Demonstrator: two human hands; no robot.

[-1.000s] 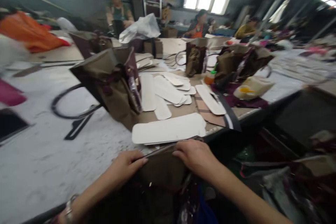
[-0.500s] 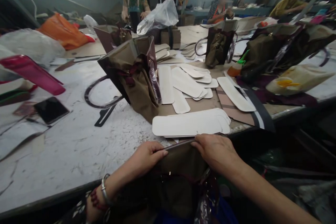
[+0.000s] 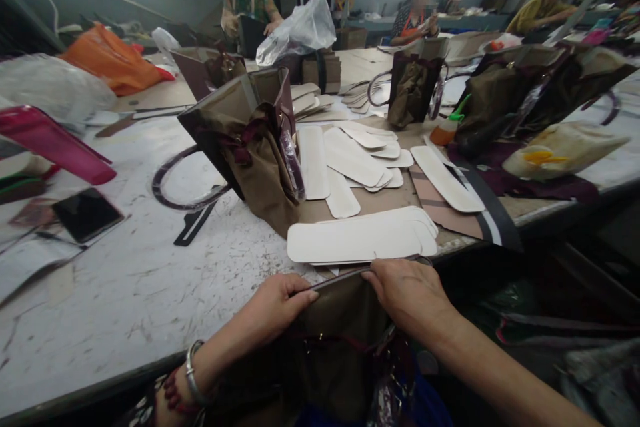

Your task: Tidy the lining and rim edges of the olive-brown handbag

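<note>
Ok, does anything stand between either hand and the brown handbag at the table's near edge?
Nothing visible does: the left hand and right hand directly grip the top edge of the brown handbag. The nearest white panels lie beyond that edge.

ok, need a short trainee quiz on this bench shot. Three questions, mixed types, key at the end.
1. Multiple choice: what do the left hand and the right hand both grip?
a) the orange bag
b) the top edge of a brown bag
c) the pink case

2. True or false: the silver bangle is worn on the left wrist.

3. Fill in the blank: on the table, the bottle with orange liquid has a ____ nozzle.

Key: 1. b; 2. true; 3. green.
</note>
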